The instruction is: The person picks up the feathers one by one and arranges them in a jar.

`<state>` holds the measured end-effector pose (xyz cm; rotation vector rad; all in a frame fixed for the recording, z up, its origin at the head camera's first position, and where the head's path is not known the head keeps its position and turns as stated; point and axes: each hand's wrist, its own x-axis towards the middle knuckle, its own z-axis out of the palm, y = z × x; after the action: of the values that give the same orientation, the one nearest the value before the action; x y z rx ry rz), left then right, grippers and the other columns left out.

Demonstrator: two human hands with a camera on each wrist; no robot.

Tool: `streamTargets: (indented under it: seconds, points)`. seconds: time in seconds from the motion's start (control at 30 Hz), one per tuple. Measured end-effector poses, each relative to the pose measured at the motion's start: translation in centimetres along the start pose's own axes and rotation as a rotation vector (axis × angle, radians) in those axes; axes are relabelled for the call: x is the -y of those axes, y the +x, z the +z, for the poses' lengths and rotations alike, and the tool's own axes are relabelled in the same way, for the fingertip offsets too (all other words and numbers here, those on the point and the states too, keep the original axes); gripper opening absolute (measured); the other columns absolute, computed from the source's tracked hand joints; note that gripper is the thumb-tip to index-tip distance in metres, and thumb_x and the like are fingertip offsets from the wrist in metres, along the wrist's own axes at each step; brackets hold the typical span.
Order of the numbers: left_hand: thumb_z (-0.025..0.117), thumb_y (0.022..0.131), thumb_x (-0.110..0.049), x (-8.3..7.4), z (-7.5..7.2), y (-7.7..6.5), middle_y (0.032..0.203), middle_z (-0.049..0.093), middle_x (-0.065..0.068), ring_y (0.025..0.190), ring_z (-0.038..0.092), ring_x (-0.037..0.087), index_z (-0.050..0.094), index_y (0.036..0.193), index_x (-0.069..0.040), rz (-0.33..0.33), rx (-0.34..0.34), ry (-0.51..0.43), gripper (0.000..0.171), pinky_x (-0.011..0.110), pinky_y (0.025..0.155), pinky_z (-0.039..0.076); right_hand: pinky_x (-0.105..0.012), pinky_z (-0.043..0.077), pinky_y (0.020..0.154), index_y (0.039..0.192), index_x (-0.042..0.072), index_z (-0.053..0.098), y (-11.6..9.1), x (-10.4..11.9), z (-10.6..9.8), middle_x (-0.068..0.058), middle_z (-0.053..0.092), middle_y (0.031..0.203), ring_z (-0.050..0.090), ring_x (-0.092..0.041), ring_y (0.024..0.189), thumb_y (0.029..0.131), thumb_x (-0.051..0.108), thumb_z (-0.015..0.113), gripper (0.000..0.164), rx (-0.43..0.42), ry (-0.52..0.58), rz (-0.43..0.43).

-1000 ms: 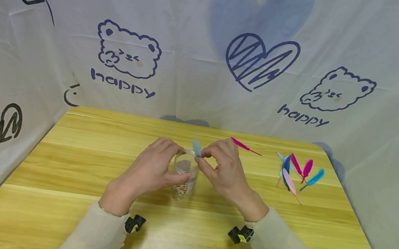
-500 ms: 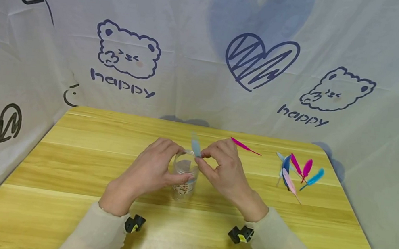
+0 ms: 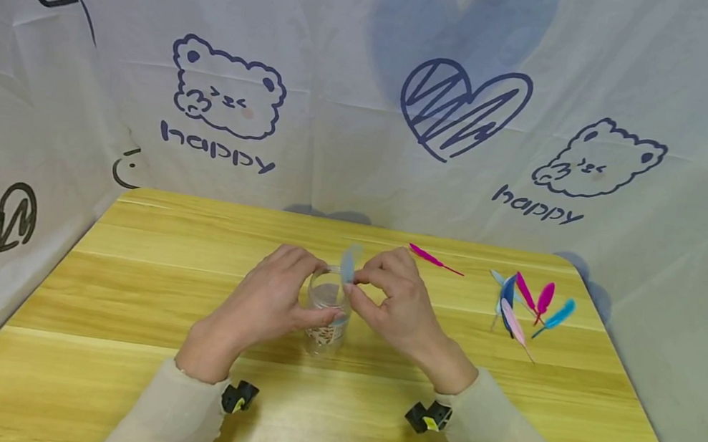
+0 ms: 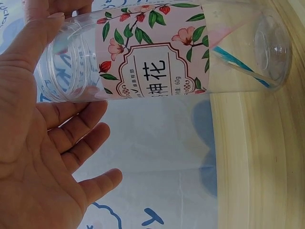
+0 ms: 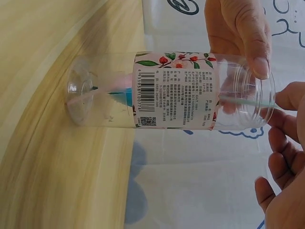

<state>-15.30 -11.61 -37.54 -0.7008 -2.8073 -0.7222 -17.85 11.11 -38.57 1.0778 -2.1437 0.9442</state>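
Observation:
A clear plastic jar [image 3: 318, 348] with a pink floral label [image 4: 157, 50] stands upright on the wooden table. My left hand [image 3: 271, 295] holds it near the mouth, thumb on one side and fingers on the other. At the rim, my right hand [image 3: 406, 306] pinches a pale blue feather [image 3: 347, 265] between thumb and index finger. The vane points up above the jar, while its quill [image 5: 243, 100] reaches down through the mouth. Inside, near the bottom, lie a blue feather [image 4: 240, 64] and something pink [image 4: 228, 34]; the label hides part of them.
A magenta feather [image 3: 429, 257] lies alone behind my right hand. Farther right is a loose group of several feathers, among them a pink one [image 3: 514, 323] and a bright blue one [image 3: 557, 317]. A printed white cloth [image 3: 340, 104] hangs behind the table [image 3: 148, 264].
The pale blue feather has swung from leaning left to more upright, its tip now curving right. My right fingers have shifted slightly at the rim. The jar and left hand stay put.

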Motion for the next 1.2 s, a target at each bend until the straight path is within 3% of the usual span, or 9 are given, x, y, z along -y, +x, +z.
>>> streamTargets:
  seconds: [0.47,0.87,1.0,1.2]
  points:
    - [0.081,0.087,-0.058,0.0,-0.1,0.0,0.125,0.067,0.006,0.121,0.057,0.026,0.066,0.131,-0.006,-0.005,0.009,0.001,0.070,0.048,0.110,0.049,-0.039,0.046,0.082,0.093,0.009,0.077,-0.1,0.1,-0.1,-0.002,0.064,0.091,0.053,-0.023,0.093,0.089,0.011,0.078,0.005,0.024,0.019,0.020]
    - [0.082,0.086,-0.059,0.1,-0.2,0.0,0.121,0.068,0.005,0.117,0.058,0.027,0.069,0.126,-0.006,0.032,-0.029,0.060,0.068,0.048,0.111,0.047,-0.045,0.047,0.089,0.109,0.005,0.068,-0.5,-0.4,-0.3,-0.007,0.067,0.102,0.058,-0.028,0.098,0.094,0.029,0.075,0.029,0.003,-0.107,-0.013]
    - [0.082,0.086,-0.060,0.0,-0.2,0.0,0.122,0.068,0.006,0.118,0.058,0.028,0.070,0.126,-0.006,0.028,-0.024,0.069,0.068,0.049,0.114,0.045,-0.048,0.047,0.094,0.114,0.003,0.066,-1.1,-0.7,-0.9,-0.010,0.067,0.108,0.057,-0.030,0.104,0.091,0.024,0.079,0.033,-0.011,-0.127,0.030]
    - [0.081,0.085,-0.062,-0.2,-0.3,0.1,0.127,0.068,0.006,0.125,0.057,0.030,0.070,0.127,-0.009,0.013,-0.010,0.098,0.068,0.054,0.118,0.040,-0.048,0.045,0.089,0.114,0.001,0.065,-2.8,-2.4,-2.3,-0.014,0.066,0.109,0.055,-0.035,0.102,0.090,0.018,0.081,0.033,-0.051,-0.204,0.099]
